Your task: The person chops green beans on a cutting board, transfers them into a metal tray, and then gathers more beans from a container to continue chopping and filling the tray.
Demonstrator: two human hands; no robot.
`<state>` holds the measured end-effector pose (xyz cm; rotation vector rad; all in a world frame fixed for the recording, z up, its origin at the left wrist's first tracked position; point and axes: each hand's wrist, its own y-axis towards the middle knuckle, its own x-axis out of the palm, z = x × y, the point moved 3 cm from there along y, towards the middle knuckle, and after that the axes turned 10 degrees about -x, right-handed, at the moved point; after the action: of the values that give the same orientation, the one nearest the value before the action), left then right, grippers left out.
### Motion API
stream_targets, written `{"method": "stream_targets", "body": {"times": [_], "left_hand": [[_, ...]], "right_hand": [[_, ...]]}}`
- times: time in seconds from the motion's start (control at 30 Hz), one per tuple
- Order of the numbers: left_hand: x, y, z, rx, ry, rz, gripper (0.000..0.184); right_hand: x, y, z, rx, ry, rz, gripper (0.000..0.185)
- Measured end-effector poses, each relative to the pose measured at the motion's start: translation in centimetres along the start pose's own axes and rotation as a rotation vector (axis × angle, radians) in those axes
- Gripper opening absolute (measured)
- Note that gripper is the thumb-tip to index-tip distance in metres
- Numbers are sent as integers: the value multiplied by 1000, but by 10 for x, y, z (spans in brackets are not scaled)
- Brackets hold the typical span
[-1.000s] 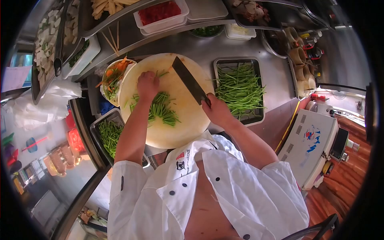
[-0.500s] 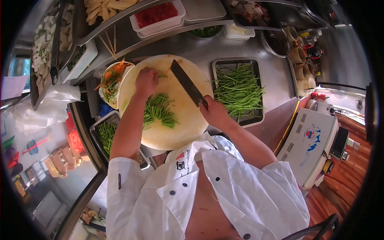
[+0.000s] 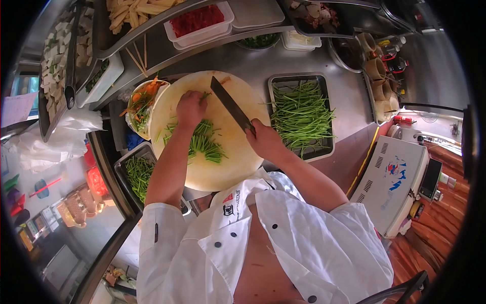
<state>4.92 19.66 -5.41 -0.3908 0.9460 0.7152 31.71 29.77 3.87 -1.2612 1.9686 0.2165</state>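
A round pale cutting board (image 3: 238, 162) lies in front of me. My right hand (image 3: 265, 139) is wrapped round the handle of a dark cleaver (image 3: 230, 105), whose blade reaches over the board up and to the left. My left hand (image 3: 192, 108) is closed near the board's upper left, with a few green bits showing at its fingertips. Cut green stalks (image 3: 206, 146) lie in a loose pile on the board, just below my left hand and beside the forearm.
A metal tray (image 3: 331, 144) of long green stalks stands right of the board. Left are a bowl of scraps (image 3: 147, 133) and a tray of cut greens (image 3: 136, 175). Behind, a shelf holds a white container (image 3: 198, 35) of red food. Several cups stand at the right.
The cleaver and my right hand have shifted slightly left. My left hand has moved a little to the right since half a second ago, its fingers now at some green bits.
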Motion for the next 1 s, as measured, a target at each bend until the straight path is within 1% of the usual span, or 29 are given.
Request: {"method": "stream_targets", "body": {"times": [0.1, 0.17, 0.2, 0.27, 0.37, 0.43, 0.57, 0.67, 0.73, 0.87, 0.93, 0.97, 1.0], "left_hand": [[0, -1, -2, 0, -5, 11, 17], [-2, 0, -5, 5, -6, 13, 17], [-2, 1, -5, 35, 12, 16, 16], [-3, 2, -4, 68, 28, 20, 15], [-7, 4, 1, 84, 69, -11, 13], [-8, 4, 1, 36, 61, -51, 11], [-7, 6, 1, 21, 107, -86, 12], [-3, 6, 0, -21, 109, -94, 14], [-9, 4, 7, -132, 57, -118, 15], [-5, -2, 7, -81, 148, -61, 16], [-13, -15, 18, 7, 248, -62, 17], [-15, -24, 18, 11, 253, -59, 17], [-15, -34, 16, 48, 293, -100, 18]], "right_hand": [[-4, 7, -16, 2, -44, -45, 24], [-5, 10, -26, -57, -142, -73, 23], [-4, 11, -27, -55, -143, -70, 23], [-1, 14, -31, -142, -194, -51, 22], [2, 17, -33, -169, -228, -55, 20], [4, 18, -34, -174, -266, -59, 19], [13, 20, -31, -178, -366, -91, 18], [30, 26, -23, -183, -354, -79, 17], [43, 34, -15, -186, -355, -65, 17], [48, 46, -16, -208, -336, -36, 18], [47, 47, -16, -197, -347, -44, 18], [47, 46, -16, -182, -359, -60, 18], [46, 43, -16, -185, -355, -55, 18]]}}
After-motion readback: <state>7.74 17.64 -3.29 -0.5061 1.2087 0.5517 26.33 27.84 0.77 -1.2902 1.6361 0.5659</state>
